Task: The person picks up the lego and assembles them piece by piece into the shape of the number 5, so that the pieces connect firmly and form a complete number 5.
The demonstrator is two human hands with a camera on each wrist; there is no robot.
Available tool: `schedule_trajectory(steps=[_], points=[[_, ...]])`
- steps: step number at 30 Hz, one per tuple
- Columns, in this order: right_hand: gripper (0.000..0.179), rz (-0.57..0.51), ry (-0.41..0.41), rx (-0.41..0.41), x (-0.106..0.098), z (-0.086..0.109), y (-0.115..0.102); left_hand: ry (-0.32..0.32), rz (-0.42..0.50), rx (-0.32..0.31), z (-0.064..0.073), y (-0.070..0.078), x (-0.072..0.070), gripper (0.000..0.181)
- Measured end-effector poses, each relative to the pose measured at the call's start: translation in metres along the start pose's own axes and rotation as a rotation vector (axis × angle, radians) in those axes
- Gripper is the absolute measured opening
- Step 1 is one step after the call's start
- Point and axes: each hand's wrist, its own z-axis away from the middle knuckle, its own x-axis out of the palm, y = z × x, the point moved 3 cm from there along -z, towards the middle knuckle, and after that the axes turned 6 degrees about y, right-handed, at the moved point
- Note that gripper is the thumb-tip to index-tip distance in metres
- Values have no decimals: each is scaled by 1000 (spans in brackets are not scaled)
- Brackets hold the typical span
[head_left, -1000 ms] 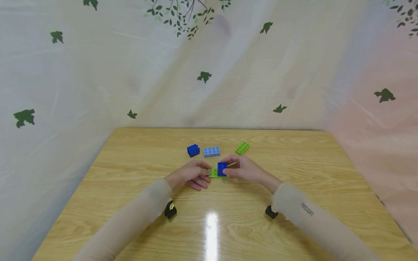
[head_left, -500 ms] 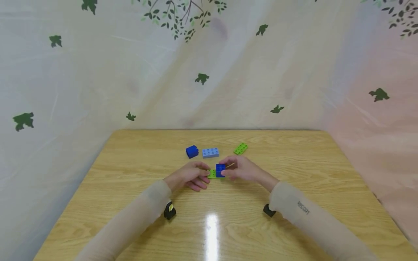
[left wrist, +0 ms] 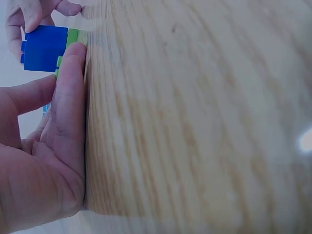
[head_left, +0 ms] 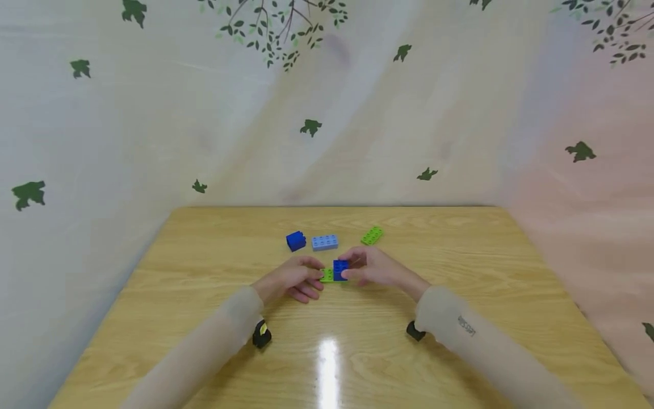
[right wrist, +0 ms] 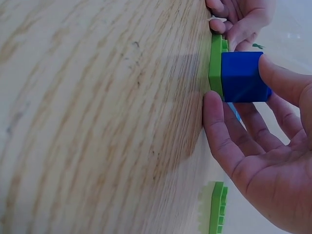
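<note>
While the left hand (head_left: 292, 277) pinches a green plate (head_left: 328, 276), seemingly to steady it, the right hand (head_left: 377, 267) grips a blue block (head_left: 338, 270) atop the end nearer itself.

Left arm (head_left: 196, 349): reaches forward and angles inward, pale sleeve down to the wrist.
Right arm (head_left: 490, 349): comes in from the opposite side at a matching slant, its pale sleeve carrying dark lettering on the forearm.
Wrists: skin shows just past each cuff.
Left hand (head_left: 293, 277): held low, pinching between thumb and finger; the lower fingers extend loosely beneath the thumb.
Right hand (head_left: 377, 267): gripping, thumb on the side nearer the person, other fingers curled round the far side, one fingertip reaching down lowest.
Both hands: facing each other, fingertips near but apart.
</note>
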Motion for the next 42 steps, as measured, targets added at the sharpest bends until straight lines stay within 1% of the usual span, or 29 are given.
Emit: schedule_trajectory(steps=[2,4,8,15,23,32,35,38,40,42], points=[[39,-4,-13,-10,5,-3,-1,17,4,-13,3,-3,-4,36],[37,-7,-11,-5,6,-4,-1,14,5,-10,4,-3,-5,37],[36,-4,8,9,3,-4,2,-6,9,2,3,-1,-3,40],[38,0,-6,-6,2,-3,0,12,-5,-21,2,1,-2,39],[34,51,4,-36,4,-2,-5,1,4,-15,2,0,-4,38],[34,63,-1,-23,1,-1,-6,-15,3,-21,1,0,-3,37],[34,93,-16,-38,1,-2,-8,-13,2,-19,2,0,-4,37],[35,182,-52,-80,-2,-5,-12,-7,5,-20,2,0,-5,37],[39,238,-69,-101,-6,-8,-16,-7,6,-20,2,1,-5,37],[45,257,-76,-108,-11,-12,-19,-9,9,-19,2,1,-5,37]])
